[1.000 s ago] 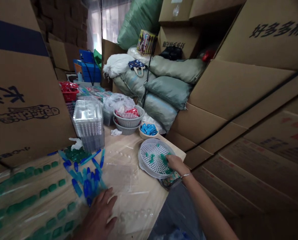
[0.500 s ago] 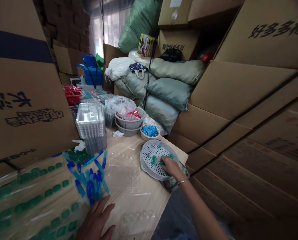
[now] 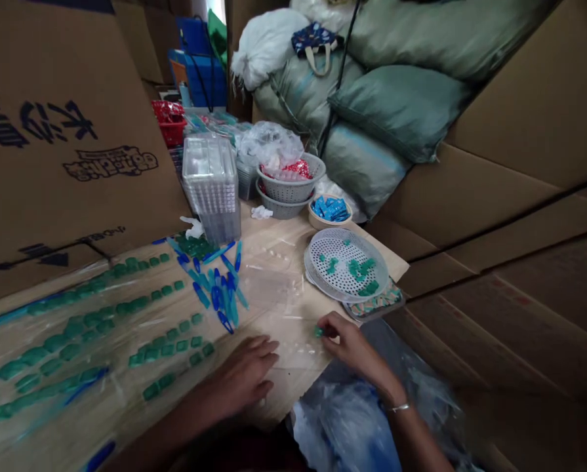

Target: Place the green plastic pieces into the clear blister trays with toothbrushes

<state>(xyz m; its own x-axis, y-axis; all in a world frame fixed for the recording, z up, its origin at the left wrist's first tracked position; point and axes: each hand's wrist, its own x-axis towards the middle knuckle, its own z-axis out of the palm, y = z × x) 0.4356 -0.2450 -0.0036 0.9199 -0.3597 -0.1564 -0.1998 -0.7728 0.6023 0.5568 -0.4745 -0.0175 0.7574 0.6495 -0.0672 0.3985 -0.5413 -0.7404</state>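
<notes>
My right hand [image 3: 355, 344] pinches a small green plastic piece [image 3: 319, 332] between its fingers, over the bare table top [image 3: 293, 321]. My left hand [image 3: 241, 373] lies palm down and holds nothing, close to rows of green plastic pieces [image 3: 168, 344] spread on a clear plastic sheet [image 3: 101, 328]. A heap of blue plastic pieces [image 3: 214, 292] sits beyond that hand. Further right, a round grey perforated plate [image 3: 345, 265] carries a few green pieces, out of reach of neither hand's fingers but not touched.
A stack of clear plastic trays [image 3: 210, 187] stands behind the blue heap. Grey baskets [image 3: 290, 190] hold red packets, beside a bowl of blue packets [image 3: 330, 213]. Large cardboard boxes [image 3: 67, 144] and green sacks [image 3: 401, 105] wall the table. A plastic bag [image 3: 342, 419] lies below its near edge.
My right hand has left the perforated plate and moved toward me with a green piece. My left hand has shifted right, and the view has tilted lower.
</notes>
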